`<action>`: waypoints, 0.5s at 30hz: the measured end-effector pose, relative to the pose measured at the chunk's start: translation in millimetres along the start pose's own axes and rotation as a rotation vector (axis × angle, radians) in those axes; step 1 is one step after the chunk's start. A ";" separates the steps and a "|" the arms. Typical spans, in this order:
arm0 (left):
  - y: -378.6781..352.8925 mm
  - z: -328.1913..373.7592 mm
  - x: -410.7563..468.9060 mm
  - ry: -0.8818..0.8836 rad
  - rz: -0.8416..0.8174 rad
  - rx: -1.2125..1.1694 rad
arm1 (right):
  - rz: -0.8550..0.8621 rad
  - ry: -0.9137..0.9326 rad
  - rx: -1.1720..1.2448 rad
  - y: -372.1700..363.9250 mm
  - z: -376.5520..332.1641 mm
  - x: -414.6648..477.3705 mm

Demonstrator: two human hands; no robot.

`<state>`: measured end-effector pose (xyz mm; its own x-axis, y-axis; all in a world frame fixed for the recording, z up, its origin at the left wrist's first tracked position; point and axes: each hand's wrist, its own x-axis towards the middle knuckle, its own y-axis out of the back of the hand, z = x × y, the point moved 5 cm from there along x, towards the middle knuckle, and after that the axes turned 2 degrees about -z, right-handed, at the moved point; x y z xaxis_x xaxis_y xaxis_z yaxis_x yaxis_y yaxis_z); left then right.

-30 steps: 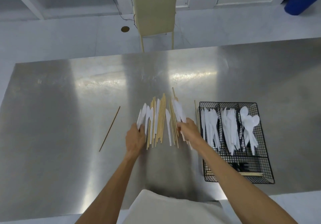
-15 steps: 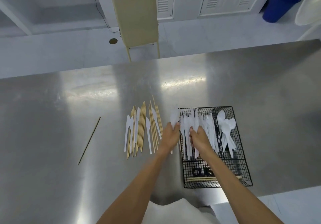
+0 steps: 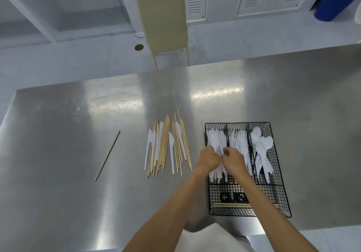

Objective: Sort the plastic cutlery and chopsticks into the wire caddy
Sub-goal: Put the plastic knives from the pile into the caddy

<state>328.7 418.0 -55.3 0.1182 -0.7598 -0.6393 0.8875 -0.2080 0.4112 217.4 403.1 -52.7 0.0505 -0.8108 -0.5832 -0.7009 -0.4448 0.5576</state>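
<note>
black wire caddy (image 3: 273,154) holds sorted white cutlery.

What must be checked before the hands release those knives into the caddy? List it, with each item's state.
1. Hands over the knife section: ok. Left hand and right hand grip knives over the caddy's left compartment.
2. Neighbouring sections sorted: ok. Forks in the middle, spoons on the right.
3. Knife handles inside the wire: cannot tell, the hands cover them.
4. Pile cleared: not ok, chopsticks and knives lie mixed on the table.
5. Lone stick collected: not ok.
</note>
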 end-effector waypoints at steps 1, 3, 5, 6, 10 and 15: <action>0.8 1.4 0.0 -0.004 -0.004 0.020 | -0.014 0.013 -0.025 1.0 1.1 0.6; 1.5 2.9 0.5 0.006 -0.013 0.061 | -0.041 0.032 -0.037 1.6 5.7 3.0; 4.1 2.7 1.0 0.004 0.004 0.081 | -0.045 0.068 -0.056 3.5 6.5 2.6; 6.0 1.2 1.1 0.001 0.015 0.084 | -0.031 0.082 -0.072 4.2 6.1 2.2; 16.9 -8.9 -0.1 -0.032 0.001 0.021 | 0.096 0.125 -0.039 4.4 -9.2 -3.3; 60.3 -42.2 -12.7 -0.029 0.135 -0.168 | 0.129 0.228 0.020 -17.2 -55.0 1.2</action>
<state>399.5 441.0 -49.8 0.2303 -0.7917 -0.5658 0.9265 0.0006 0.3763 268.6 388.9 -30.5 0.1170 -0.9260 -0.3590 -0.7257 -0.3265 0.6056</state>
